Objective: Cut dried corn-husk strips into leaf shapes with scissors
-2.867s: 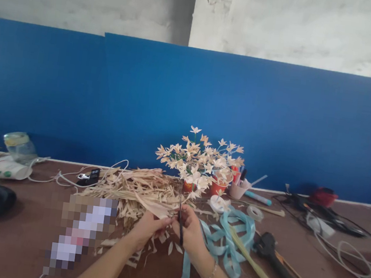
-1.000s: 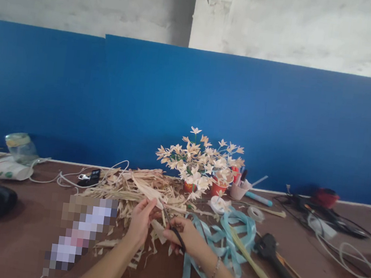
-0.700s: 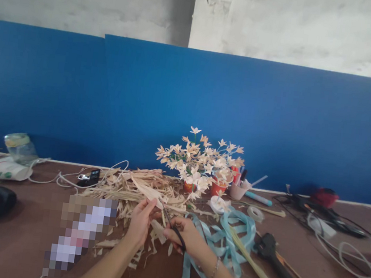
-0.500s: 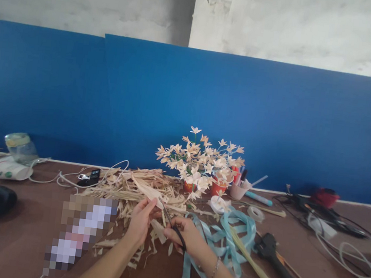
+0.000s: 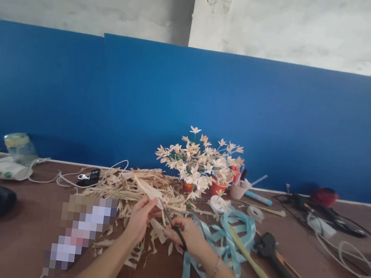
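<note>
Closest to me, the person's right hand (image 5: 184, 236) is gripping a pair of black-handled scissors (image 5: 174, 229), fingers closed through the loops, with the blades pointing up and left toward a pale dried leaf strip (image 5: 150, 190). The left hand (image 5: 139, 218) is pinching that strip between thumb and fingertips, holding it up just above the brown bench (image 5: 18, 235). Small cut scraps are lying on the bench under both hands. Just to the right, a light blue ribbon (image 5: 227, 239) is curling in loops, with a black glue gun (image 5: 275, 262) lying beyond it. Behind the hands, a heap of dried leaves (image 5: 132, 186) is spreading across the bench. Farther back, a bunch of cream handmade flowers (image 5: 199, 161) is standing in red cups, near the blue wall panel (image 5: 189, 108).
</note>
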`<control>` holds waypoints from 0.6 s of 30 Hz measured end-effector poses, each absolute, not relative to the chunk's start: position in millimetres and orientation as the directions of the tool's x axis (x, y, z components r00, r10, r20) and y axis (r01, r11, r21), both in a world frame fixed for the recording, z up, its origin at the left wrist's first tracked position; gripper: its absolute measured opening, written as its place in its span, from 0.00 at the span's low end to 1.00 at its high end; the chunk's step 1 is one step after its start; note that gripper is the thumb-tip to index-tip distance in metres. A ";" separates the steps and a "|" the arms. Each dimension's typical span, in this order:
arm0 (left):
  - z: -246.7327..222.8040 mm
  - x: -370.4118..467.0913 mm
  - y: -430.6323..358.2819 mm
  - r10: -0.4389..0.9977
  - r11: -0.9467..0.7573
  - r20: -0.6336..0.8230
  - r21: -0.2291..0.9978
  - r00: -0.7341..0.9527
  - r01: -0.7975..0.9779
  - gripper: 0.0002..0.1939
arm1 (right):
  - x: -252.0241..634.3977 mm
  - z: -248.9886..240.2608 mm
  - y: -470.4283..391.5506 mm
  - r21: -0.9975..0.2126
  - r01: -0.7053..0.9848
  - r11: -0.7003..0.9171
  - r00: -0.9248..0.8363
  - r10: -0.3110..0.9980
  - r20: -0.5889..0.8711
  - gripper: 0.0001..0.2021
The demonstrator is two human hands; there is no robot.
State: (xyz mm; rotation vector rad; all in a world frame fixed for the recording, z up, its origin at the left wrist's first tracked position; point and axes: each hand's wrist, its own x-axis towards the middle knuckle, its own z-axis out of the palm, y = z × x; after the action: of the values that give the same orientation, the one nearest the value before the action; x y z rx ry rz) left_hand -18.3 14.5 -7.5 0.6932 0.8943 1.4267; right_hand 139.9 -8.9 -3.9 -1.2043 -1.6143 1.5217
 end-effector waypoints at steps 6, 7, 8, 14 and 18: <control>-3.9 -20.5 14.9 0.994 0.073 -0.103 0.863 -0.034 -0.499 0.14 | 141.4 -3.3 -9.7 -0.971 0.232 -0.054 -0.408 0.901 -0.148 0.13; -2.7 -21.1 14.6 0.994 0.076 -0.105 0.864 -0.030 -0.498 0.14 | 141.6 -2.8 -9.9 -0.969 0.241 -0.051 -0.411 0.899 -0.149 0.13; -1.4 -21.7 14.3 0.994 0.079 -0.103 0.865 -0.022 -0.495 0.14 | 141.9 -2.1 -10.0 -0.967 0.249 -0.048 -0.414 0.897 -0.152 0.13; -0.1 -26.5 15.7 0.995 0.098 -0.094 0.889 0.032 -0.448 0.15 | 144.9 4.4 -9.6 -0.956 0.293 -0.026 -0.439 0.884 -0.159 0.13; -3.5 -28.9 18.4 0.995 0.100 -0.094 0.925 0.034 -0.367 0.15 | 148.3 5.9 -10.3 -0.952 0.305 -0.038 -0.454 0.873 -0.180 0.12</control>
State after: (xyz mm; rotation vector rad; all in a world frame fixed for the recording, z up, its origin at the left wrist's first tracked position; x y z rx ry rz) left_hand -28.9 18.4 -3.5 0.8670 0.9626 1.2817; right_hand 148.3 -10.3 5.9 -1.2388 -1.7524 1.5141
